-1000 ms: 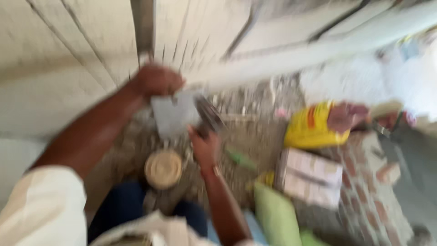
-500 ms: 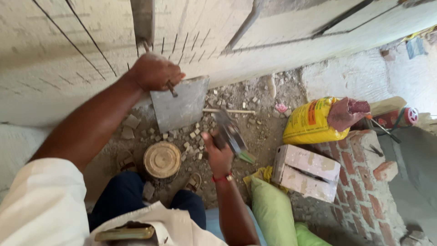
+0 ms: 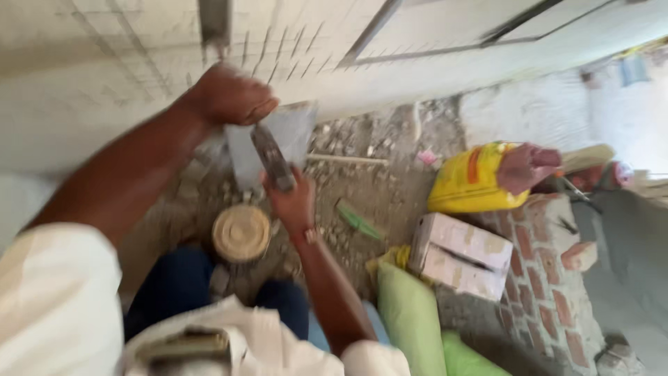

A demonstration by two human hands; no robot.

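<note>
A person's left hand [image 3: 233, 94] clamps the top edge of a grey tile [image 3: 282, 139] upright against the wall, while the right hand [image 3: 292, 202], just below, grips a hammer [image 3: 273, 159] angled up across it.

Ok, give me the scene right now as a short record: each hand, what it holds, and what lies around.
left hand: fist closed at the top edge of a grey tile piece, against the wall
right hand: grip closed on a hammer, its head up across the tile piece
ground: rubble; round coiled object by the knees
right side: yellow sack, cardboard box, green bags, brick ledge
image: motion-blurred
</note>
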